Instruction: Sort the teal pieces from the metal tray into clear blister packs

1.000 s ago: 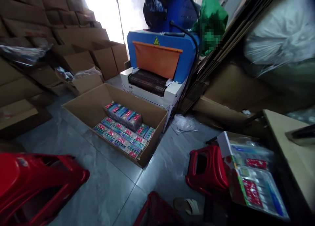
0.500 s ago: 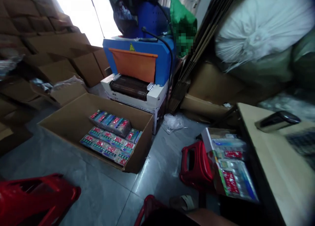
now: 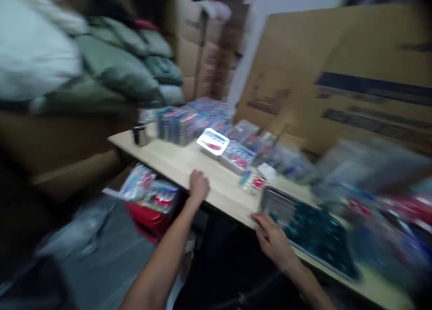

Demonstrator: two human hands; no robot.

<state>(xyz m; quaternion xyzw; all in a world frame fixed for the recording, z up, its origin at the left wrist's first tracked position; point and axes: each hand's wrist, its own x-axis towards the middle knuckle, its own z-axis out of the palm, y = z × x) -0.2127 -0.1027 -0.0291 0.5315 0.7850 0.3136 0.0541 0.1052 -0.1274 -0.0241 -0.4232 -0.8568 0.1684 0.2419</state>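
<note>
My left hand (image 3: 199,186) rests at the front edge of the wooden table (image 3: 216,190). Its fingers are curled in, with nothing visible in them. Further right, my right hand (image 3: 272,240) lies by the table edge at the near left corner of a dark-rimmed tray (image 3: 270,198). Those fingers are stretched out and hold nothing I can see; whether they touch the tray is unclear. Many small dark green pieces (image 3: 312,229) fill much of the tray. Behind it are a small red-marked pack (image 3: 258,182) and a white crumpled piece (image 3: 266,172). Everything is blurred.
Clear plastic boxes (image 3: 238,157) and stacked packs (image 3: 177,125) line the table's back. A dark cup (image 3: 140,135) stands at the far left corner. Below, a red stool (image 3: 148,222) bears a box of packs. Large cardboard (image 3: 290,80) rises behind; filled bags (image 3: 114,62) lie left.
The view has swung right, from the floor carton and blue machine to the table. Both of my hands are now in sight at the table edge.
</note>
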